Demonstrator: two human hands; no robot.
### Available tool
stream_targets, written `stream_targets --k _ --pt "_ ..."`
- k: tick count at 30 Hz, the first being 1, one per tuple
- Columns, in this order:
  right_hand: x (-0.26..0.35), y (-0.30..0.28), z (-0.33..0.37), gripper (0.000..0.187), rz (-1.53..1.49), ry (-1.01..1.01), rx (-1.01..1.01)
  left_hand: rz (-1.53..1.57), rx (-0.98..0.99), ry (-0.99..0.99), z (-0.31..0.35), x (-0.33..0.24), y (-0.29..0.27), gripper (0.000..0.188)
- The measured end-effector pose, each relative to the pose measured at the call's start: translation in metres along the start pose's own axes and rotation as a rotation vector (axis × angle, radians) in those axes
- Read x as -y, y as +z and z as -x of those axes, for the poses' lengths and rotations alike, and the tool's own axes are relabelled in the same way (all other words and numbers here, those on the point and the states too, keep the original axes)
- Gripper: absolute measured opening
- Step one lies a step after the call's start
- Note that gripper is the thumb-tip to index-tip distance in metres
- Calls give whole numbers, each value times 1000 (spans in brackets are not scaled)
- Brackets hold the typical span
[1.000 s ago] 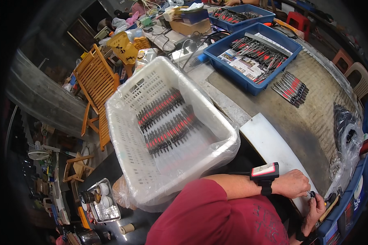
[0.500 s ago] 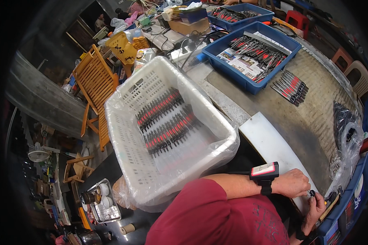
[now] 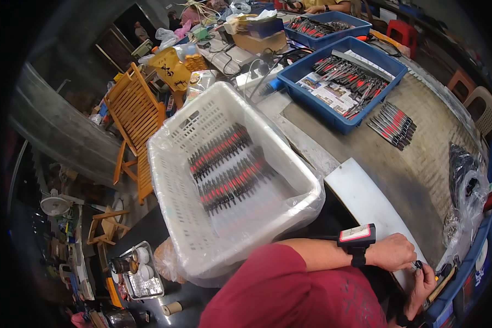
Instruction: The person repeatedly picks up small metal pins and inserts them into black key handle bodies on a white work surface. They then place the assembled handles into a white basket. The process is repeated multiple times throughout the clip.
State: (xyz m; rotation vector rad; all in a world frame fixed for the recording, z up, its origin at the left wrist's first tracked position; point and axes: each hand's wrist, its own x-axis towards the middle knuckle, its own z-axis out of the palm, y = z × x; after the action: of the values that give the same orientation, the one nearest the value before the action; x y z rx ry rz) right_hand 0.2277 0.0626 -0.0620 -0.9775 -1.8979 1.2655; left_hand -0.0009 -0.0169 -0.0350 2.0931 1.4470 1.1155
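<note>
My left hand [image 3: 392,252], with a black boxy device strapped at the wrist, is closed above the white board [image 3: 369,199] at the table's near right edge. Just right of it, my right hand [image 3: 422,284] pinches a small black piece [image 3: 419,264], too small to name. The two hands nearly meet there, and what the left fingers hold is hidden. To the left stands a white plastic basket [image 3: 172,216] lined with clear film. Inside it, slim black-and-red pen-like pieces [image 3: 227,186] lie in two rows.
A blue tray [image 3: 333,117] holds many similar pieces over printed paper. A row of pen-like pieces [image 3: 392,126] lies beside it. Farther back is another blue tray [image 3: 329,39], near another person's hands. Clear plastic bags [image 3: 467,197] sit at right; a wooden chair [image 3: 135,120] at left.
The whole view has shifted slightly, so the scene sits a little lower and farther right. My hands stay close together around the small black piece. Another person's arms now show at the top.
</note>
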Motion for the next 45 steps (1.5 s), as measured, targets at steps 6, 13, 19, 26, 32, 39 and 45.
stream_targets --k 6,13,19,26,32,39,45 --pt "-5 -2 -1 14 -12 3 0 5 5 6 0 1 1 23" --pt "24 5 0 14 115 -9 20 -10 27 28 -2 -3 -7 19" --pt "43 12 4 15 275 -31 40 -71 -55 157 1 2 -10 13" --pt "57 18 -1 17 197 -188 45 -96 57 127 -6 -9 -22 16" --pt "55 16 -3 19 193 -249 44 -140 116 86 -8 -13 -20 15" --pt "54 10 1 18 175 -203 65 -138 102 89 -9 -11 -22 15" --pt "54 12 3 17 183 -192 61 -140 100 101 -9 -11 -20 15"
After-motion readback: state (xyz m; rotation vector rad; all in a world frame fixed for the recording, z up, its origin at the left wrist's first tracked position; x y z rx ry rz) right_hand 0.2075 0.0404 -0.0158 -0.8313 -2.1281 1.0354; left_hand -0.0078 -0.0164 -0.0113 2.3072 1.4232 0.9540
